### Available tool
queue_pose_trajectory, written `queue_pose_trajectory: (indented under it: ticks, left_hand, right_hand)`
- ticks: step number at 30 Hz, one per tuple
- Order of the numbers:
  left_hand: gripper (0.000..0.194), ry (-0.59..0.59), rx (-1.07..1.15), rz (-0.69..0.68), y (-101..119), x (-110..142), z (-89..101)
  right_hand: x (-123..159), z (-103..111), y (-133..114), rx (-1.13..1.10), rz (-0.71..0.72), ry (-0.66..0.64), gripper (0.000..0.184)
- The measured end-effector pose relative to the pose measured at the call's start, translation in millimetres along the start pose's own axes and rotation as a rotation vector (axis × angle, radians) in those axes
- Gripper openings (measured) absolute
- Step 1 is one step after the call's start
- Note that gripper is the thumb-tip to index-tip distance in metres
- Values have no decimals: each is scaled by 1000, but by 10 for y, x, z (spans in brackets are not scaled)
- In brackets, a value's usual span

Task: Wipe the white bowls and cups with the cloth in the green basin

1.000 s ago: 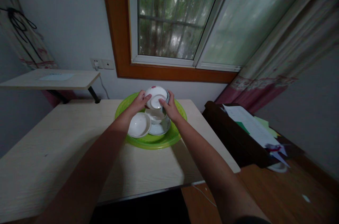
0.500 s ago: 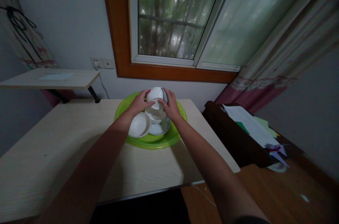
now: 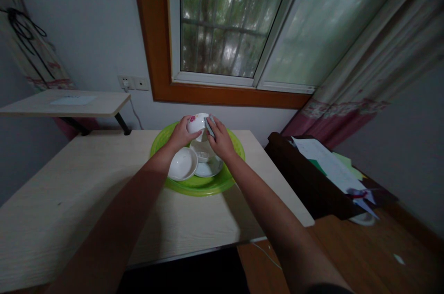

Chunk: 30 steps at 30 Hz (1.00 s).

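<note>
My left hand (image 3: 181, 134) grips a white bowl (image 3: 196, 122) with a red mark on its side, held tilted above a green basin (image 3: 229, 178). My right hand (image 3: 218, 140) is closed on a small grey cloth (image 3: 209, 126) and presses it against the bowl's right side. Under the bowl, inside the basin, a second white bowl (image 3: 202, 149) stands on a white plate (image 3: 208, 169), and a small white dish (image 3: 182, 164) lies to their left.
The basin sits at the far edge of a pale wooden table (image 3: 69, 192) below a window. A small shelf (image 3: 65, 103) hangs on the left wall near a wall socket (image 3: 133, 83). A dark stand with papers (image 3: 329, 164) is on the right above the wooden floor.
The bowl has turned in my hands from showing its white inside to showing its outer side with the red mark. My right hand has shifted onto the bowl's side with the cloth.
</note>
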State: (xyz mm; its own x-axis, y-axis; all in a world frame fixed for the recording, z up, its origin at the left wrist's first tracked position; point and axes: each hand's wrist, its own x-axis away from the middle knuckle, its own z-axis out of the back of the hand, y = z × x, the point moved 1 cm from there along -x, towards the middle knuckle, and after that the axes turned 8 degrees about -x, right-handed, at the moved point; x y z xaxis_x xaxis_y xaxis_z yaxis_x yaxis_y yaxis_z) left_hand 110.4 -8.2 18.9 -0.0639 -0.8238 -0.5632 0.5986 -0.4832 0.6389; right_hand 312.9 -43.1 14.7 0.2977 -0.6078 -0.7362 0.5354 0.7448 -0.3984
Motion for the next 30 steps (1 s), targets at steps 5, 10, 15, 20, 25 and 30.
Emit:
queue_pose_trajectory:
  ticks: [5,10,15,20,25,30]
  left_hand:
    - [66,25,3,-11,-46,-14,-31]
    - [67,60,-24,-14,-39,-19,-24]
    - [67,65,-27,-24,-44,-20,-34]
    - [69,38,-25,-14,-50,-19,-29]
    - [66,62,-53,-4,17,-11,0]
    - [67,56,-56,-4,13,-9,-4]
  right_hand:
    - [-27,14,-136,93,125,-98,62]
    - [-34,33,-106,193,6,37,52]
    - [-14,56,-138,270,24,17,49]
    - [-13,47,-265,301,123,-155,60]
    - [-23,58,-147,317,-36,3,52]
    - [-13,62,-143,275,9,-53,51]
